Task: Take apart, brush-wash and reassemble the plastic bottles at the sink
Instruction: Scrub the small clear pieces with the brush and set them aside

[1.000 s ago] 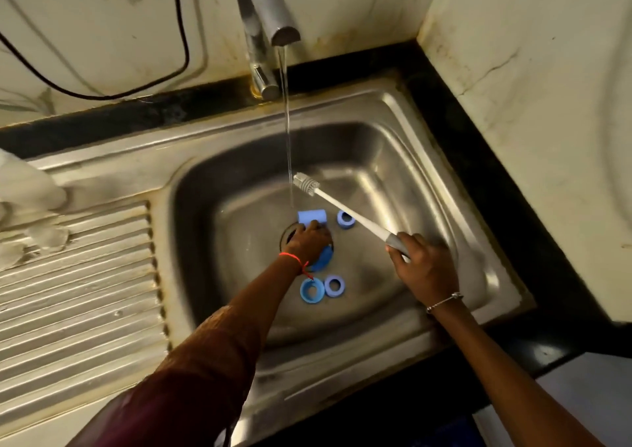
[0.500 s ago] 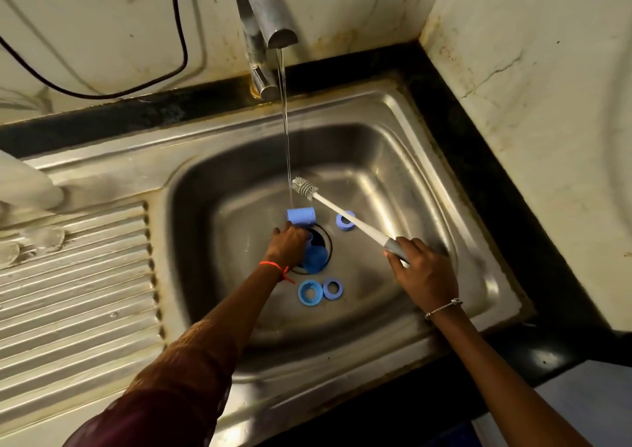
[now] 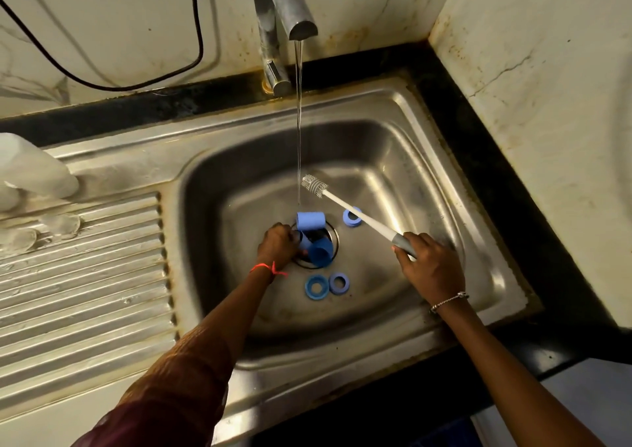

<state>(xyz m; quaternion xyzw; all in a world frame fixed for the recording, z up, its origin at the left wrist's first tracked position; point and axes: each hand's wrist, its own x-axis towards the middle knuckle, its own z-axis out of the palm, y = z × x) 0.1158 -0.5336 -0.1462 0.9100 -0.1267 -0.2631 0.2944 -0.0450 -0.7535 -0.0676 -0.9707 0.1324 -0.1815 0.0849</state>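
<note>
Blue plastic bottle parts lie at the bottom of the steel sink (image 3: 444,172). My left hand (image 3: 277,245) grips a blue tube-shaped bottle part (image 3: 318,253) over the drain. A light blue cylinder (image 3: 310,220) lies just behind the drain under the thin water stream. Two blue rings (image 3: 326,285) rest in front of the drain, and another blue ring (image 3: 352,217) sits to the right behind the brush shaft. My right hand (image 3: 429,265) holds the grey handle of a white bottle brush (image 3: 316,186), its bristle head raised near the water stream.
The tap (image 3: 284,5) runs a thin stream into the basin. A ribbed draining board (image 3: 82,275) lies to the left with clear bottle pieces (image 3: 58,224) and a white object (image 3: 30,169) on it. A black cable (image 3: 136,85) hangs on the back wall.
My left hand has shifted left off the drain and lifted the dark blue tube part, which now shows beside it. The brush and right hand stayed nearly in place.
</note>
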